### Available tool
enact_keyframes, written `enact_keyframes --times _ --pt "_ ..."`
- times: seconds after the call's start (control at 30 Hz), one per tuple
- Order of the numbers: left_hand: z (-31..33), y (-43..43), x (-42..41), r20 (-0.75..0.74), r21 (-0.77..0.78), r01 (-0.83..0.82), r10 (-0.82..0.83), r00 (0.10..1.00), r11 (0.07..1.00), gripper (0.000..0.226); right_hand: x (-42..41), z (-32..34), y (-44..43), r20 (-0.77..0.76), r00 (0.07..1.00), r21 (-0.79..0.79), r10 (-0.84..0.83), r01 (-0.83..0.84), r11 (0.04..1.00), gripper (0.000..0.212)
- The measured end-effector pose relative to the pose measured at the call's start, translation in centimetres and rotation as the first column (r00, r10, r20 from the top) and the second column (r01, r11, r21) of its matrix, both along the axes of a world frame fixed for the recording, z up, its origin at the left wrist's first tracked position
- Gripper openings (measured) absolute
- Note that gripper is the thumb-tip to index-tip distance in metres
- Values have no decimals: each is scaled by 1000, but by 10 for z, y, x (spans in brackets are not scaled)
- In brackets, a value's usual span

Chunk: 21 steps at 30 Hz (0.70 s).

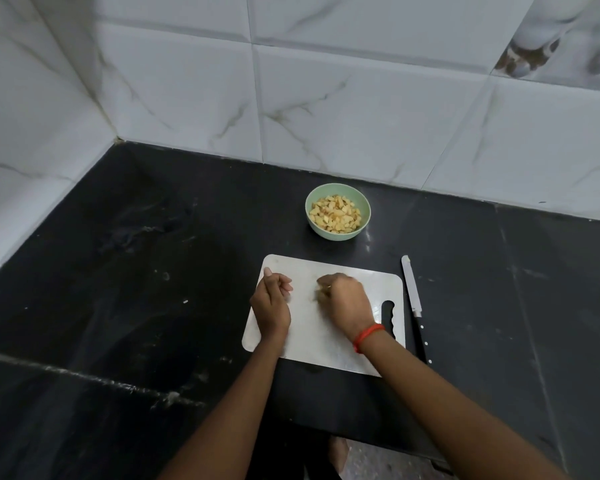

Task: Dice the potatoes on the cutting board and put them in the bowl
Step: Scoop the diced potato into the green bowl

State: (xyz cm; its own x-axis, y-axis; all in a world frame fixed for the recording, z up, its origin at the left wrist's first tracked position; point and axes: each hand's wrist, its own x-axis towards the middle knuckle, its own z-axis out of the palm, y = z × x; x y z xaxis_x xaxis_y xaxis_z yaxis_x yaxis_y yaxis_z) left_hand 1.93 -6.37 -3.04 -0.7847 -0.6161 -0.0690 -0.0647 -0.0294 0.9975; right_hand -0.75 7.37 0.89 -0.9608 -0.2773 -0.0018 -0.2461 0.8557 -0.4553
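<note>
A white cutting board [368, 344] lies on the black counter. Beyond it stands a green bowl [337, 233] filled with yellow diced potato [335, 214]. My right hand [345, 301] is over the middle of the board, fingers curled down around a few potato pieces [321, 292] that barely show beneath them. At the board's left part, my left hand [272, 299] rests with its fingers loosely curled and nothing visible in it. A red thread circles my right wrist.
A knife [413, 299] with a pale blade and dark handle lies on the counter just right of the board, tip pointing away. Marble-tiled walls [291, 98] close the back and left. The counter's front edge [395, 445] runs below the board.
</note>
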Motion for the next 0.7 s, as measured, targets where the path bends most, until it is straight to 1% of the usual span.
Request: enact_keyframes --times 0.03,0.07,0.1,0.13,0.2,0.3,0.33,0.4,0.43,0.47,0.5,0.53,0.6,0.63,0.7 --pt "0 0 0 4 -4 1 -1 1000 1000 55 -3 6 4 97 984 -178 -151 166 970 13" --pt "0 1 0 10 -12 2 -2 1000 1000 54 -6 12 8 184 948 -319 -261 308 896 12" --pt "-1 0 0 13 -18 3 -3 1000 1000 54 -10 21 10 231 920 -407 -318 388 827 13" --pt "-2 1 0 13 -21 8 -8 1000 1000 54 -14 32 13 223 910 -454 -349 414 789 15" --pt "-2 0 0 15 -27 14 -14 1000 1000 52 -34 58 12 156 915 -484 -373 400 778 17" --pt "-3 1 0 31 -39 19 -18 999 999 51 -84 90 5 16 933 -399 -359 335 854 22" --pt "-3 1 0 36 -49 22 -20 999 999 52 -100 94 3 14 947 -325 -320 307 895 25" --pt "-3 1 0 45 -75 32 -28 999 997 54 -120 94 -1 74 972 -92 -225 231 969 30" --pt "-3 2 0 51 -84 35 -31 998 996 54 -122 92 -3 91 977 4 -192 192 981 32" --pt "-4 2 0 58 -88 39 -34 998 995 54 -119 89 -3 75 982 38 -172 170 985 32" --pt "-3 2 0 62 -94 39 -33 998 995 54 -113 85 -3 38 987 17 -156 155 988 30" --pt "-4 2 0 65 -106 39 -32 997 994 54 -102 81 -2 -5 991 -49 -135 134 990 25" --pt "-5 2 0 77 -147 47 -36 996 988 54 -76 65 5 -47 998 -173 -43 34 984 19" --pt "-6 2 0 80 -161 54 -41 996 985 54 -64 55 8 -49 999 -181 22 -31 983 20" --pt "-6 3 1 84 -183 58 -44 996 981 54 -46 35 14 22 987 -74 161 -159 984 29"
